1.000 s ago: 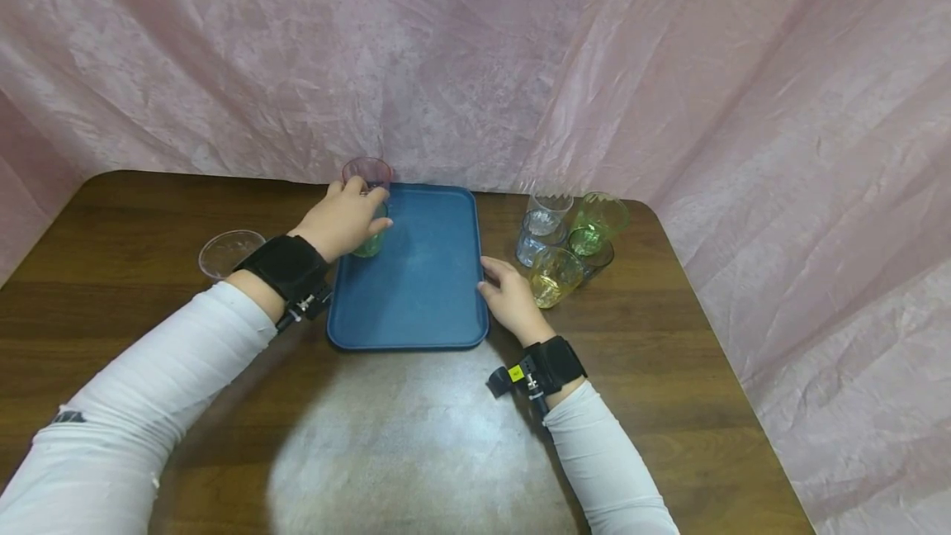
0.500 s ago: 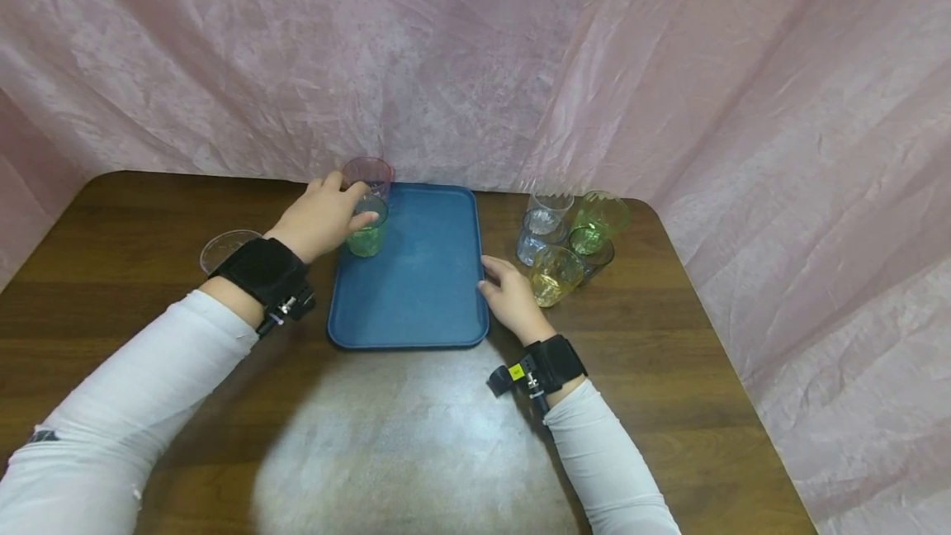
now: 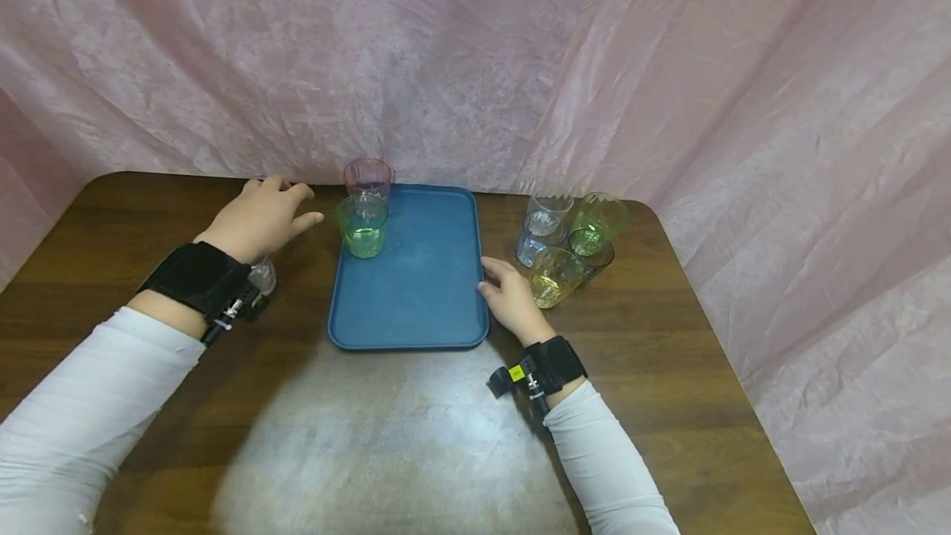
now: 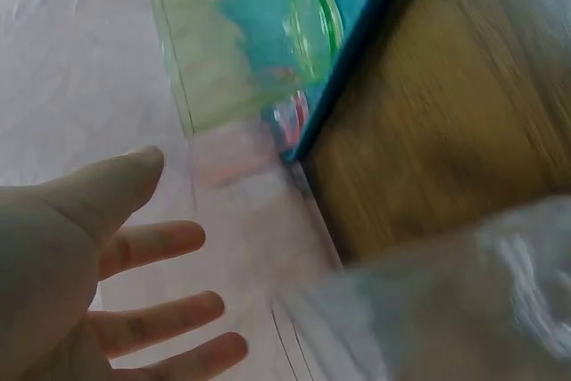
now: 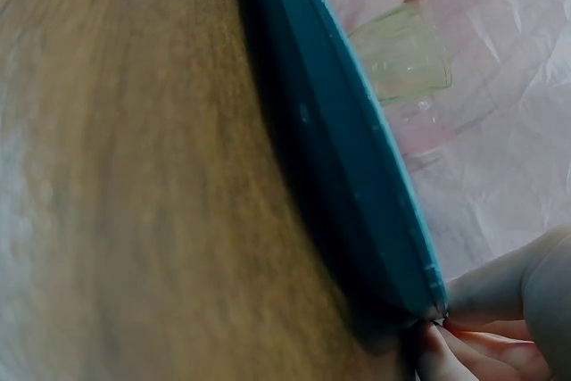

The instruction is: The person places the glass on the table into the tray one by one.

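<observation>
My left hand [image 3: 256,220] is in the air left of the tray, fingers spread and holding nothing. Partly hidden below its wrist is a clear glass [image 3: 263,277], which looms large and blurred in the left wrist view. A green glass [image 3: 362,231] stands upright on the left side of the blue tray [image 3: 416,295]. Behind it, at the tray's far left corner, is a pink glass [image 3: 367,173]. My right hand [image 3: 513,300] grips the tray's right edge; in the right wrist view its thumb [image 5: 486,296] lies over the rim with fingers underneath.
Several glasses cluster right of the tray: a yellow glass [image 3: 553,281], a blue glass [image 3: 531,248], a dark grey glass [image 3: 597,256], another green glass [image 3: 605,213] and a clear one. A pink curtain [image 3: 461,64] hangs along the far edge of the wooden table [image 3: 654,353].
My left hand has let go of the green glass on the tray and moved left, over toward the clear glass. The right hand and the tray have stayed in place.
</observation>
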Tool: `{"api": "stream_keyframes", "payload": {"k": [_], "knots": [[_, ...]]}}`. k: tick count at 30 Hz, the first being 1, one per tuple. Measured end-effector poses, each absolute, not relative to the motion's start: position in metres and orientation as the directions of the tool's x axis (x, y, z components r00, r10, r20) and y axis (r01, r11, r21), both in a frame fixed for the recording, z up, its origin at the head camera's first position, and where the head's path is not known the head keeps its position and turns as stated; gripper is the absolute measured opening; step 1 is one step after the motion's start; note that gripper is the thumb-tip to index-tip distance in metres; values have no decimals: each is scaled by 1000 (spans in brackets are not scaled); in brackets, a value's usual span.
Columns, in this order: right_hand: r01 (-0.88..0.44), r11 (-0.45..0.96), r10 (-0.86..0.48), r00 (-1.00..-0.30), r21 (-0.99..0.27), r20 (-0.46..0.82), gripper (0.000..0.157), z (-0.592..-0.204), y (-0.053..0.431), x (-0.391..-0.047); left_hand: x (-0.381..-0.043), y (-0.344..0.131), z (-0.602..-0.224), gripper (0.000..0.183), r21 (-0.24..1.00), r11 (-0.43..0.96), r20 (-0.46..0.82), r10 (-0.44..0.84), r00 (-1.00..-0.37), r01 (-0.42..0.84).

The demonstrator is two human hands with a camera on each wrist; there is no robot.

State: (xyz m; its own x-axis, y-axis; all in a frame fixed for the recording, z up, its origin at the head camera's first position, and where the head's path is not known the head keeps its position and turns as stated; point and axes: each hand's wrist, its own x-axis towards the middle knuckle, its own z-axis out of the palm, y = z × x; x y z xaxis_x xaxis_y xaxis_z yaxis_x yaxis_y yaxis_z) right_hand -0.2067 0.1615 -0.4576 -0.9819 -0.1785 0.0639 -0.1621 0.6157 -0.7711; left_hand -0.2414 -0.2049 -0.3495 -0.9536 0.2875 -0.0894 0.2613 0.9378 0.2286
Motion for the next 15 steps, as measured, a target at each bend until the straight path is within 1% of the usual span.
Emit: {"api": "stream_keyframes", "payload": {"k": [7,15], "knots": [[-160,619,-180,-982,-769,59,46,-458,163,-205,-230,-229,-349,58,250,941,-160,274,-948,230],[-165,616,-180,-982,-771,66,46,-457,162,-206,-219,-241,-351,57,244,939,-173,286,-943,240]]}}
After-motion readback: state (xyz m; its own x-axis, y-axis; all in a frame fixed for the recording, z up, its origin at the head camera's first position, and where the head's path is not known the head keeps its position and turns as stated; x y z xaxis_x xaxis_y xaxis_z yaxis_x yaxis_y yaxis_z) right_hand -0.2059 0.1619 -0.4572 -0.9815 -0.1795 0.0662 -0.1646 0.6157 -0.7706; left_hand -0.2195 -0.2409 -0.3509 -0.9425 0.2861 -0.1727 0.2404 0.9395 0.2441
